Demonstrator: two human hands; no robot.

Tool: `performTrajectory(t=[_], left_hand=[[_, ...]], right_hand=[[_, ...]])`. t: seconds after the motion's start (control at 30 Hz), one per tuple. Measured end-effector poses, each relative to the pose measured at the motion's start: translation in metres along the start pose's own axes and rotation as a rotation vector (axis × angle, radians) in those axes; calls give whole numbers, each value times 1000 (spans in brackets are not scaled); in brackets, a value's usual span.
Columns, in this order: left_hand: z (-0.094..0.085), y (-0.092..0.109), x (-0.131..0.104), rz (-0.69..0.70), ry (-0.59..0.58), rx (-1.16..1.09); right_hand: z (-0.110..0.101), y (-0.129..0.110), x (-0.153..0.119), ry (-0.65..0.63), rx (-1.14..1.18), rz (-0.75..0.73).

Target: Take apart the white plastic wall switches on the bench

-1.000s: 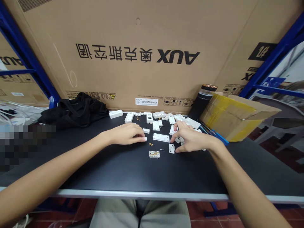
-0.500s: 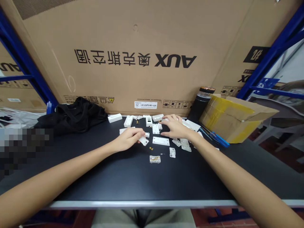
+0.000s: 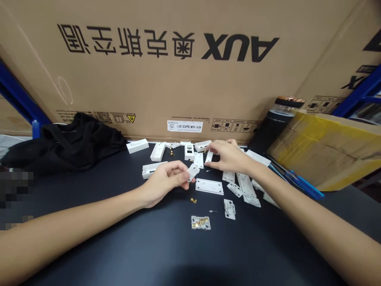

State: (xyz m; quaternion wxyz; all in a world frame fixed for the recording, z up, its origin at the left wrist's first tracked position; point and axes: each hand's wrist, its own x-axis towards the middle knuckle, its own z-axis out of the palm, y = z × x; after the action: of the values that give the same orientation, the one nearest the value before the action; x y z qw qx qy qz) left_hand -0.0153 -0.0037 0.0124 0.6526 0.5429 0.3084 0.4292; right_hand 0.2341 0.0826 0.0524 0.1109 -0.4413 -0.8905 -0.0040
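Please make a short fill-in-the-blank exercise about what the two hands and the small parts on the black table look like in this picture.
1. The left hand holds a small ____ plastic part in its fingertips.
2. The right hand reaches over the white parts near the big ____ box at the back.
3. A heap of ____ cloth lies on the left side of the table.
4. The part with brass contacts lies ____ to the person than the flat white plate.

Missing words: white; cardboard; black; nearer
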Motion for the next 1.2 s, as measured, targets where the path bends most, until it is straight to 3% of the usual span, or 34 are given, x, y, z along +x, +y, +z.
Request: performTrajectory(t=[0.1, 0.23, 0.53, 0.77, 1.0, 1.2], left_hand=[[0, 4, 2, -70, 5, -115], [1, 6, 5, -168, -27, -156], [-4, 8, 3, -176, -32, -137], [-5, 12, 7, -137, 146, -188], [-8, 9, 5, -127, 30, -334], [-12, 7, 5, -151, -54, -270]], right_hand=[[-10, -6, -17, 102, 149, -22], [-18, -18, -44, 131, 202, -33], [-6, -12, -64, 176, 342, 35], [-4, -15, -69, 180, 322, 10], [-2, -13, -67, 169, 371, 108], [8, -11, -66, 120, 286, 133]])
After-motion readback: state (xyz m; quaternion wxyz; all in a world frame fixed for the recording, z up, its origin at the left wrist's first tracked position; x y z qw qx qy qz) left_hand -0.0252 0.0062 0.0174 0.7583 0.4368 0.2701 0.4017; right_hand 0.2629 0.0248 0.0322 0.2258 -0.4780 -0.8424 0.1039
